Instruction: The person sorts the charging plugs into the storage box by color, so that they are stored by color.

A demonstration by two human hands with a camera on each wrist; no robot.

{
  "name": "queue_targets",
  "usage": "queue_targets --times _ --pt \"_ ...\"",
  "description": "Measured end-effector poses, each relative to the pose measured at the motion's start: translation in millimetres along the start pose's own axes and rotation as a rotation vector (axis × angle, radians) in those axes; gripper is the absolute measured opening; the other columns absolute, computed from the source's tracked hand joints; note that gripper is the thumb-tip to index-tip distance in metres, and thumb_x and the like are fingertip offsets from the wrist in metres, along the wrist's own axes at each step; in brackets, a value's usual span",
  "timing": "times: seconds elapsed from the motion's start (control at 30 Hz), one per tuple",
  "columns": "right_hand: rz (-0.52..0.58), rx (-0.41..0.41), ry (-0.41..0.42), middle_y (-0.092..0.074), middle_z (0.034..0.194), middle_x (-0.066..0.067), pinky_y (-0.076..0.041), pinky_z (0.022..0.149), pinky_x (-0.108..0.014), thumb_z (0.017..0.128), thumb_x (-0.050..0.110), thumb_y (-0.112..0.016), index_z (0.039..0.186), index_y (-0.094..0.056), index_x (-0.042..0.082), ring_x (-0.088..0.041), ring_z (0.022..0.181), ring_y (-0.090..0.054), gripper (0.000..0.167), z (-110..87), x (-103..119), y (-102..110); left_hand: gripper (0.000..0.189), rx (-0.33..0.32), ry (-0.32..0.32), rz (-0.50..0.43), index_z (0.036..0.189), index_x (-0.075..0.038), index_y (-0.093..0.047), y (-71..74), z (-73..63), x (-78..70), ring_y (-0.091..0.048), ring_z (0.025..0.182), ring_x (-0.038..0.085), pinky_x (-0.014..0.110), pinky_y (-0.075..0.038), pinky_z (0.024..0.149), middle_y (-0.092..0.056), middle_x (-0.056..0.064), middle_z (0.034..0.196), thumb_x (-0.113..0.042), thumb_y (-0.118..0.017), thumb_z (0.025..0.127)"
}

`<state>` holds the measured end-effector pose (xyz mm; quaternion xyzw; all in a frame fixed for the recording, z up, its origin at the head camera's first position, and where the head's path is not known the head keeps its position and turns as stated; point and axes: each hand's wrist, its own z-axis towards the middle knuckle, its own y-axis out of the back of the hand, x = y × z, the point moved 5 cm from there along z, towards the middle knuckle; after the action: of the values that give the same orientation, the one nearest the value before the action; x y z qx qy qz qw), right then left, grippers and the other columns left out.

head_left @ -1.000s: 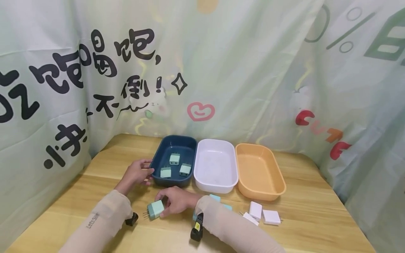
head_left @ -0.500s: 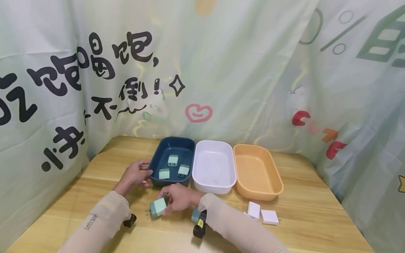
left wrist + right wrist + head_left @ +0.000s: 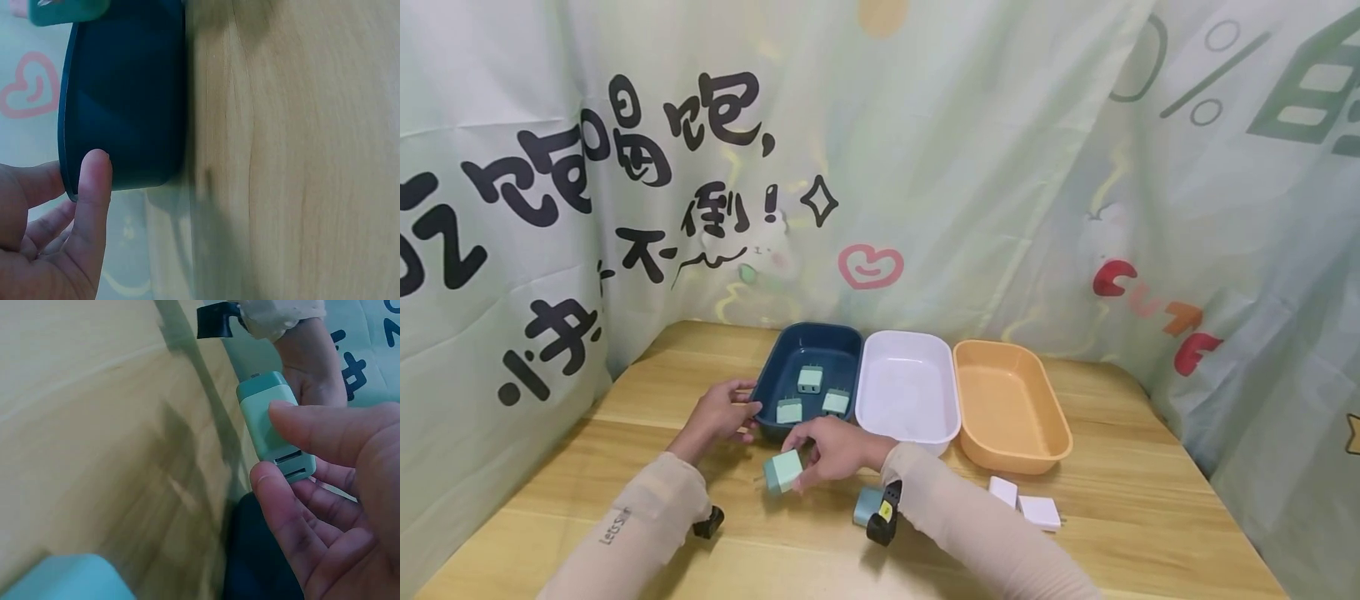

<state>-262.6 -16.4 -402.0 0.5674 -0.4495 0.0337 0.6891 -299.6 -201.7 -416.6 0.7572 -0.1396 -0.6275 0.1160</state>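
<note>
The left hand (image 3: pixel 722 410) touches the near left corner of the blue tray (image 3: pixel 837 352), its fingers apart; light pressure should be enough to steady it. Three plugs (image 3: pixel 809 379) lie inside. Just in front of the tray, the green plug (image 3: pixel 784 472) is in the air, prongs (image 3: pixel 759 480) to the left, clamped between thumb and fingers of the right hand (image 3: pixel 835 450). This pinch is best on the plain sides, with prongs clear of the rim.

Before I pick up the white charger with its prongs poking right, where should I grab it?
Probably pinch the white charger by its near and far edges, coming from above. It lies flat, its prongs stick out right, and the other white charger crowds its left side.
</note>
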Motion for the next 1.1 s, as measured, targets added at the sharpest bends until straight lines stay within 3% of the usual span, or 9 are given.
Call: queue_targets --times 0.73,1.1 --pt "0.22 -0.085 -0.079 -0.058 0.103 0.002 -0.053 0.068 -0.024 0.082 0.016 -0.08 0.116 -0.063 0.01 -0.011 0.075 -0.066 0.039 1.5 -8 30 0.049 -0.009 -0.004 0.014 0.142 0.0 -0.041 -0.5 1.4 1.6 -0.064 0.075 0.023 0.037 -0.059 0.061 -0.048 0.028 0.132 -0.002 -0.057 0.096" --pt "0.198 -0.133 -0.082 -0.055 0.104 -0.001 -0.054 0.068 -0.024 0.082 0.016 -0.079 0.118 -0.063 0.009 -0.013 0.075 -0.066 0.041 5.1 -16 41 0.048 -0.017 0.003 0.014 0.142 -0.001 -0.042 0.1 1.9 0.5 -0.062 0.077 0.024 0.036 -0.059 0.059 -0.048 0.028 0.131 -0.002 -0.057 0.096"
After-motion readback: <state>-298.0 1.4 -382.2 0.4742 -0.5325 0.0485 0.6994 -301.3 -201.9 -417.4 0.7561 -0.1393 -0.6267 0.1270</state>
